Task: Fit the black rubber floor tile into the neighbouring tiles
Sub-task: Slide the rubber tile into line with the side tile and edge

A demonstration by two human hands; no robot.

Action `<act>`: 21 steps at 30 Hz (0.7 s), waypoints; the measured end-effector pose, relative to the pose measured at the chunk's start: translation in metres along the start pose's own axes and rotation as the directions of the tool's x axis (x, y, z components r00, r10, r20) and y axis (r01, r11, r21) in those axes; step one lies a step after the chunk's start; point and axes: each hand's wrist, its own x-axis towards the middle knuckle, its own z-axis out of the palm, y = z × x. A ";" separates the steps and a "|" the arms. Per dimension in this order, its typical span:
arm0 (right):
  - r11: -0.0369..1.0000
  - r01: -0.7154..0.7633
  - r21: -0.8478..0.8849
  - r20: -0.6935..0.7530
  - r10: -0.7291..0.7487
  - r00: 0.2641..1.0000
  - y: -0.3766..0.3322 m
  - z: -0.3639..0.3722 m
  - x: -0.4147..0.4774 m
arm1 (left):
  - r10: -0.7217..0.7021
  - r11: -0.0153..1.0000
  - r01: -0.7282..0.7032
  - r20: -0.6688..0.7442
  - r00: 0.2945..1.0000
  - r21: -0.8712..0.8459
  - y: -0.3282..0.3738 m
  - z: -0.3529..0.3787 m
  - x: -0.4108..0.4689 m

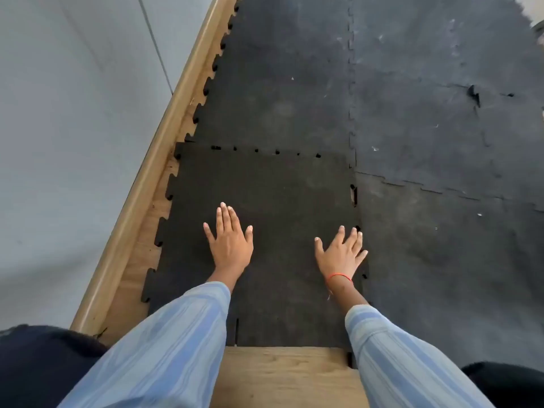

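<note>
Fingers [225, 214] of two hands spread on one black tile [265, 187].

We have one view, worn on the head, looking forward and steeply down from close above the black rubber floor tile [265, 216]. The wooden skirting board [164, 160] runs diagonally left of that tile; laid tiles [426, 113] stretch beyond and right of it.

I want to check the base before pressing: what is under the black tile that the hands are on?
Wooden floor shows at the black tile's near and left edges. Directly beneath, it is covered. Both hands, left and right, lie flat on top.
</note>
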 end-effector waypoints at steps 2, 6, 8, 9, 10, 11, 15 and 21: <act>0.998 -0.066 0.023 -0.008 0.067 0.998 0.002 0.008 0.004 | -0.035 0.999 0.035 0.041 0.999 -0.006 0.001 0.010 0.002; 0.999 -0.049 -0.020 -0.032 0.049 0.998 -0.001 0.028 0.006 | 0.004 1.000 -0.003 0.031 1.000 -0.021 -0.004 0.028 0.002; 0.999 -0.043 -0.033 -0.058 0.041 0.998 0.005 0.031 0.008 | 0.005 1.000 -0.005 0.022 1.000 0.002 -0.013 0.031 0.003; 0.997 -0.062 -0.038 -0.062 0.059 0.996 0.010 0.032 0.009 | -0.031 1.000 0.031 0.015 0.999 0.005 -0.019 0.032 0.004; 0.996 -0.086 -0.039 -0.058 0.084 0.995 0.016 0.032 0.011 | -0.089 0.996 0.089 0.010 0.996 -0.006 -0.026 0.031 0.005; 0.994 -0.102 -0.041 -0.057 0.100 0.993 0.020 0.032 0.013 | -0.162 0.986 0.162 -0.005 0.987 -0.031 -0.034 0.030 0.008; 0.992 -0.101 -0.076 -0.068 0.096 0.993 0.023 0.030 0.015 | -0.385 0.917 0.381 -0.016 0.923 -0.121 -0.058 0.020 0.028; 0.984 -0.059 -0.171 -0.116 0.039 0.992 0.028 0.019 0.011 | -0.485 0.853 0.477 0.015 0.874 -0.214 -0.070 0.004 0.037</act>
